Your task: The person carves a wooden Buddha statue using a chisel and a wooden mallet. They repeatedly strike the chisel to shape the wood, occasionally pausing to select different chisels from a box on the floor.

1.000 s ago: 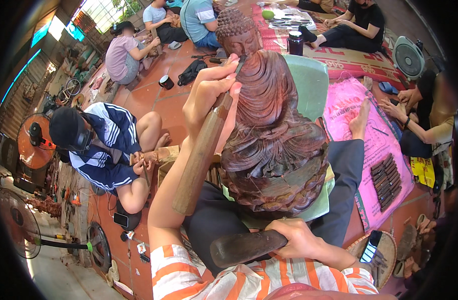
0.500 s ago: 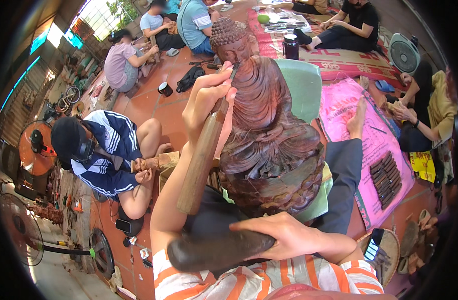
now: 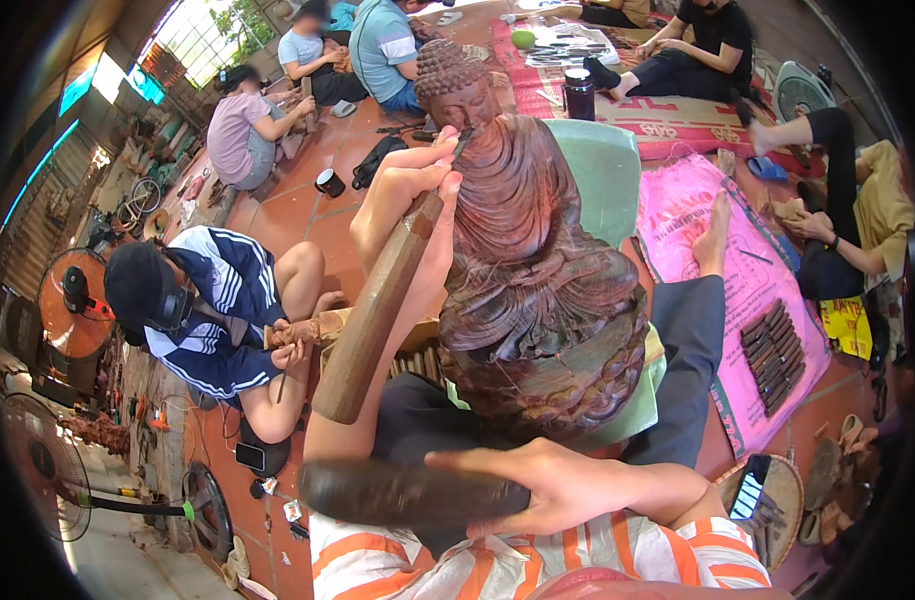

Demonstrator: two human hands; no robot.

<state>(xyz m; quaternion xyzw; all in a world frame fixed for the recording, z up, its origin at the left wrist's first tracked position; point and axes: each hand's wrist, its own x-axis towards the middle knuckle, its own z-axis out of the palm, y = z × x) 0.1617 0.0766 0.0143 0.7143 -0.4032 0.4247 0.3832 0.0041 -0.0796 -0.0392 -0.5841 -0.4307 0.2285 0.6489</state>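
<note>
A dark reddish-brown carved wooden seated Buddha statue [image 3: 527, 260] stands upright before me, between my legs. My left hand [image 3: 407, 185] grips a wood-handled chisel [image 3: 382, 315] near its blade. The chisel's tip is at the statue's face, around the mouth or chin; whether it touches the wood I cannot tell. Its thick handle slants down toward me. Low in front of my striped shirt, my right hand [image 3: 542, 485] is closed round a dark wooden mallet [image 3: 407, 492], slightly blurred. The mallet lies below the chisel's butt end, apart from it.
Behind the statue is a pale green plastic chair [image 3: 597, 180]. To the right, several chisels [image 3: 770, 355] lie on a pink sack [image 3: 692, 230], with a basket [image 3: 782, 525] nearer. A co-worker [image 3: 212, 310] sits close left, carving a small piece. Fans [image 3: 72, 300] and a black mug [image 3: 329, 182] stand leftward.
The chisel's handle end has swung left and slightly down with my left hand. My right hand has shifted the mallet left. At the right, a seated person's leg has stretched out.
</note>
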